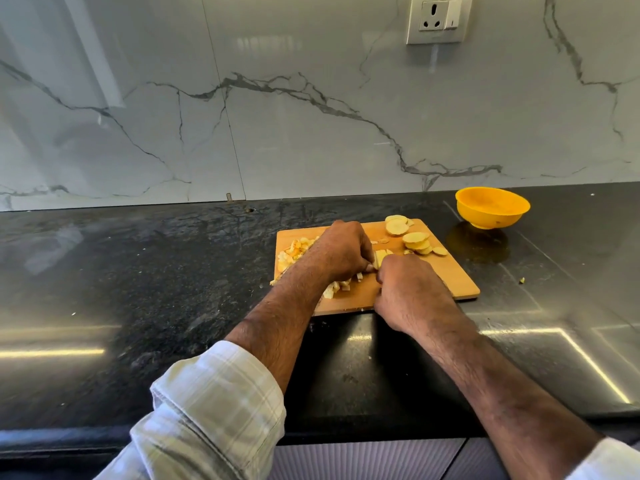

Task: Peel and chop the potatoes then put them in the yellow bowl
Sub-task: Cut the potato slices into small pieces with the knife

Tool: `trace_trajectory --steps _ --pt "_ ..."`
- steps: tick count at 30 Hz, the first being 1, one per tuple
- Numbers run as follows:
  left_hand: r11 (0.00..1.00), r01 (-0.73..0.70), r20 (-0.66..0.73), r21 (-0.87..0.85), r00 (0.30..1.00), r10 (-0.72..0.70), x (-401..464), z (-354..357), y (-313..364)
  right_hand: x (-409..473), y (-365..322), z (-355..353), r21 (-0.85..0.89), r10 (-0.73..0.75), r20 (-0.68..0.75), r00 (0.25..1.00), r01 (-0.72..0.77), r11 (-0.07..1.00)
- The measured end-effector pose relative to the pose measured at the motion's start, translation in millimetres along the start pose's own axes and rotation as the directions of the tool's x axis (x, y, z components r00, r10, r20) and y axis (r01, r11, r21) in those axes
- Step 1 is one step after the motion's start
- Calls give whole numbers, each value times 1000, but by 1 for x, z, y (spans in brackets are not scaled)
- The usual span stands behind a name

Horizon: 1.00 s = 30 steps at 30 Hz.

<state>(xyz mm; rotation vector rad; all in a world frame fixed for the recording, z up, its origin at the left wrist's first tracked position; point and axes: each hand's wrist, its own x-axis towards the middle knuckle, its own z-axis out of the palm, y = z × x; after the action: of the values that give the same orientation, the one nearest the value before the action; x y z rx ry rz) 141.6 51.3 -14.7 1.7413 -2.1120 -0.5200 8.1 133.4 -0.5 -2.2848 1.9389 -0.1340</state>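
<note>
A wooden cutting board (pixel 457 282) lies on the black counter. My left hand (pixel 341 249) curls its fingers over a stack of potato slices (pixel 380 258) at the board's middle. My right hand (pixel 410 289) is closed in a fist right beside the stack; what it grips is hidden under the fingers. Chopped potato sticks (pixel 341 285) lie under my left wrist. Round potato slices (pixel 417 239) sit at the board's far right. A heap of peels (pixel 294 252) rests at the far left corner. The yellow bowl (pixel 491 206) stands behind the board to the right and looks empty.
The black stone counter (pixel 156 271) stretches left and right of the board. A marble backsplash rises behind it, with a wall socket (pixel 439 18) high at the right. A small potato scrap (pixel 521 280) lies on the counter right of the board.
</note>
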Motion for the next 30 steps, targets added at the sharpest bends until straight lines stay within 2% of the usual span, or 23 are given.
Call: trace_trajectory --steps 3,7,9,13,16,19,26,30 --pt "1000 4 10 -1 1000 -4 -2 -2 2 4 8 3 71 4 -63 998 0 997" --pt "999 -26 12 38 1000 26 -3 -6 2 -4 35 2 216 -21 -256 967 79 973" --pt "998 -47 63 45 997 44 3 -10 1 -14 49 -3 298 -8 -330 944 112 948" --pt "972 -191 317 139 938 139 18 -17 13 -28 69 -2 369 84 -293 953 31 929" --pt "920 -267 403 287 905 137 27 -20 26 -27 74 5 367 126 -231 965 -33 930" --pt "909 -259 387 327 914 120 31 -19 30 -22 74 12 369 137 -202 970 -54 928" --pt "961 -72 164 266 986 28 19 -6 26 -1 58 11 278 63 -215 975 -1 961" --pt "973 -45 127 227 992 16 15 -10 19 -9 58 7 257 55 -265 963 15 966"
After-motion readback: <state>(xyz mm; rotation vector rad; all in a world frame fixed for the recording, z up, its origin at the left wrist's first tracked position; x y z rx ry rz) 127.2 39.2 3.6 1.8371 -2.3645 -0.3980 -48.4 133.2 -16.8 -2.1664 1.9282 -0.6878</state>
